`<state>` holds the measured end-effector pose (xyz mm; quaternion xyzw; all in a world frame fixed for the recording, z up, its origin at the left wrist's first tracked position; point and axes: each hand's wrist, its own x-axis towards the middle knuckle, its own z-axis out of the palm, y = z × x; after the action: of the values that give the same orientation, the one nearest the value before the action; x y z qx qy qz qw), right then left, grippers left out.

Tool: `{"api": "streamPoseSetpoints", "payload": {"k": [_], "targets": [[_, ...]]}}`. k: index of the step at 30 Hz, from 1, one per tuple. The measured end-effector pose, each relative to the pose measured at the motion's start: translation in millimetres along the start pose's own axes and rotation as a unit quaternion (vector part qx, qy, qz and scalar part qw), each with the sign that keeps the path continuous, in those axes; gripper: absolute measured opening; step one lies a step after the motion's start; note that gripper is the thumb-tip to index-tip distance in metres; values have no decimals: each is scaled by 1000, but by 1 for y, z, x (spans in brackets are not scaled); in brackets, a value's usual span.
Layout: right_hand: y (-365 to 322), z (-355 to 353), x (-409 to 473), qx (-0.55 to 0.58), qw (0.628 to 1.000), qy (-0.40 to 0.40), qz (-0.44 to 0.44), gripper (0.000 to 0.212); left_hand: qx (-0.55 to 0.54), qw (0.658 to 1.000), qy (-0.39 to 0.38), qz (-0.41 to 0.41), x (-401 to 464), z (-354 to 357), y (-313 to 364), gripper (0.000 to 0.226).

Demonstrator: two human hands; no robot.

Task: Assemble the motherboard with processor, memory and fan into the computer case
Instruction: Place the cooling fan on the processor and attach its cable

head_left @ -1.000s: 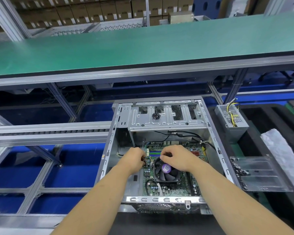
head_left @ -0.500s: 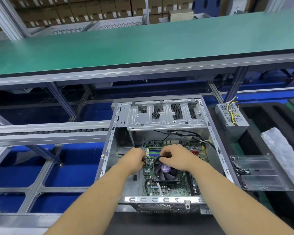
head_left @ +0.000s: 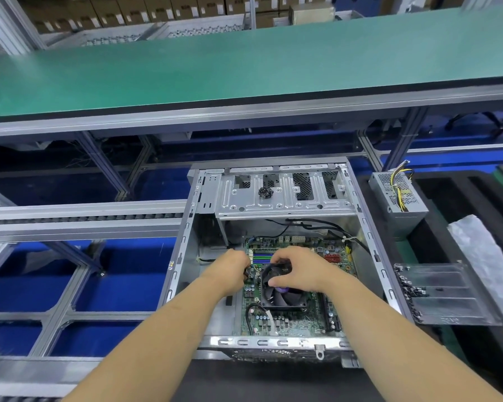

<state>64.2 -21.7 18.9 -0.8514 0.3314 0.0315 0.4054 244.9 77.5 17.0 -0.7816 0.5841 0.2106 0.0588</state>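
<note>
Forearms reaching in from the near edge over the open silver sheet-metal computer case [head_left: 186, 256]. Inside the case, lying flat on its floor: green motherboard [head_left: 296, 323] with black square cooler fan [head_left: 285, 297] mounted near its middle, purple hub sticker partly covered. Right hand [head_left: 299, 271] draped over the far edge of the fan, fingers curled and pinching something dark at that edge, thumb lying across the blades. Left hand [head_left: 233, 271] at the left edge of the motherboard, just beside the fan, fingers curled under and hidden; cannot tell what is held, though a dark bit shows at the knuckles. Blue and green memory slots [head_left: 262, 258] just beyond the hands. Black cables [head_left: 311, 224] crossing the far part of the case under the perforated silver drive cage [head_left: 285, 195], small black clump on top. Right of the case: clear plastic tray of dark screws [head_left: 442, 297] near, grey mesh power supply box with yellow wires [head_left: 398, 195] farther back. Beyond the case, long green-topped workbench shelf [head_left: 244, 68], brown cartons [head_left: 128, 10] behind
</note>
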Motion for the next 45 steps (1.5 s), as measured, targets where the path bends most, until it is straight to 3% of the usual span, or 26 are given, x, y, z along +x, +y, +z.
{"api": "streamPoseSetpoints", "payload": {"k": [3,17,21,23,25,30,35,38,42,44,45], "targets": [[0,0,0,9,1000,-3,3,35,-7,1000,-1,-2,2,1,-1,18],[-6,-4,-7,27,1000,-8,2,29,-74,997,11,-9,-4,-2,-3,37],[-8,-10,-16,-23,999,-12,20,41,-75,997,4,-8,-11,-10,-3,22],[-9,-20,-21,-44,998,10,38,51,-94,995,-1,-11,-16,-20,-4,35],[-6,-30,-25,-71,995,21,65,54,-125,992,30,-9,-17,-34,0,45],[-2,-14,-36,-81,991,14,105,56,-178,970,149,71,-23,-28,35,35],[-1,-7,-43,-72,991,78,75,45,-126,983,75,107,-19,-6,30,45],[3,-10,-45,-79,991,77,74,42,-188,977,15,101,-20,-5,18,59],[-1,-11,-45,-120,987,96,49,33,-265,960,8,90,-18,-2,18,43],[-13,-9,-48,-121,979,162,14,14,-268,960,9,85,-18,-3,19,41],[-19,-8,-49,-94,977,190,-2,15,-272,959,4,85,-18,-3,19,41]]}}
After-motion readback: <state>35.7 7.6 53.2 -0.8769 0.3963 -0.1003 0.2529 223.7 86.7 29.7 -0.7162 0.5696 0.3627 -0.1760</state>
